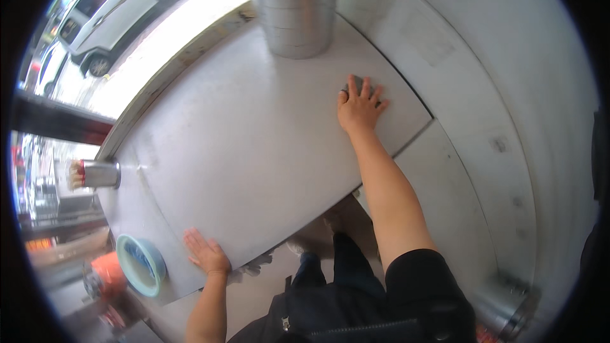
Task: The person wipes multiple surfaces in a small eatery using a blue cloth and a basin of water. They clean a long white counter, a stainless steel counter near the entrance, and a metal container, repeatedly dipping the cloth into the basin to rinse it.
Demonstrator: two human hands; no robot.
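My right hand [360, 105] lies palm down with spread fingers on a small dark grey-green pad [358, 84], pressing it on a smooth pale table [228, 138]. The pad shows between the fingers; the palm hides the rest. A ring is on one finger. My left hand [208, 252] rests flat near the table's near edge, fingers extended, with nothing visible in it. To its left is a light green plastic basin [159, 267] with something blue inside. Farther up the left side stands a metal cup [102, 174] holding pale sticks.
A tall metal cylinder [300, 14] stands at the table's far side. A raised ledge [157, 81] borders the window side, with a parked vehicle [119, 7] outside. Pale panels [457, 76] line the right. An orange object [108, 271] is beyond the basin; a metal container [505, 302] is lower right.
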